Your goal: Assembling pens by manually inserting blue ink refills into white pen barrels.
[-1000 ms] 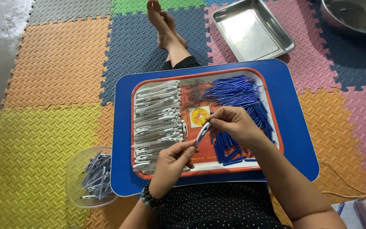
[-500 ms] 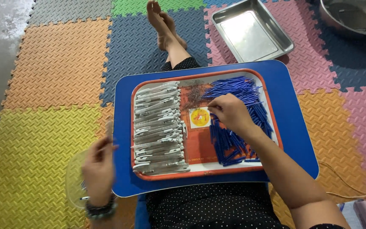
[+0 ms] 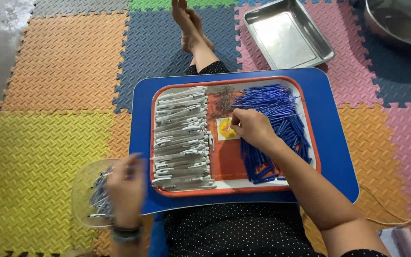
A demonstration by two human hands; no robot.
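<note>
An orange tray [image 3: 229,186] lies on a blue lap board [image 3: 338,157]. It holds white pen barrels [image 3: 181,138] at left and blue refills [image 3: 274,119] at right. The right hand [image 3: 253,127] pinches at the refills. The left hand [image 3: 125,188], blurred, hovers over a clear bowl [image 3: 83,190] of finished pens [image 3: 100,197]; I cannot tell its grip. A steel pan [image 3: 286,33] lies empty on the mats.
</note>
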